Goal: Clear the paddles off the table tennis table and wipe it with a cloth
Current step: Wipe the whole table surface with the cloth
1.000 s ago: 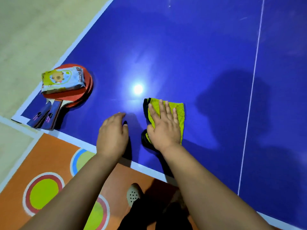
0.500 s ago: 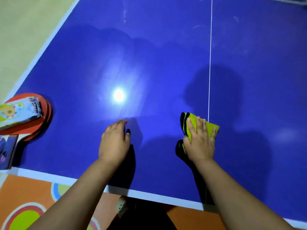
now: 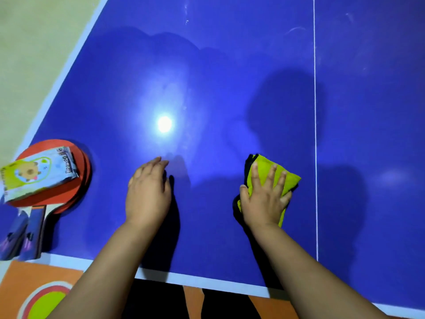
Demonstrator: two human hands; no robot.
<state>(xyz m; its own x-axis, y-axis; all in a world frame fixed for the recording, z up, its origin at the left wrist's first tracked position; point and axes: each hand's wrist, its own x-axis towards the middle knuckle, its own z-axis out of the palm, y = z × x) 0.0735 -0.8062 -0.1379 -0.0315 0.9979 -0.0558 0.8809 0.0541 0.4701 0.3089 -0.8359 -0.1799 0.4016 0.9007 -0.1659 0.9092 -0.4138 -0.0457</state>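
A folded yellow and black cloth (image 3: 289, 178) lies on the blue table tennis table (image 3: 207, 77), a little left of the white centre line. My right hand (image 3: 264, 196) presses flat on it with fingers spread. My left hand (image 3: 148, 192) rests palm down on the bare table to the left, fingers straight. Two stacked red paddles (image 3: 69, 194) with dark blue handles lie at the near left corner. A pack of wipes (image 3: 36, 173) sits on top of them.
The white near edge (image 3: 207, 282) of the table runs below my forearms. An orange floor mat (image 3: 34, 288) with coloured circles lies under it. Pale floor (image 3: 34, 42) shows beyond the left edge. A lamp glare (image 3: 164, 123) reflects on the table.
My right hand has slid the cloth from beside my left hand rightwards toward the centre line, then eased it slightly back left. My left hand stayed put.
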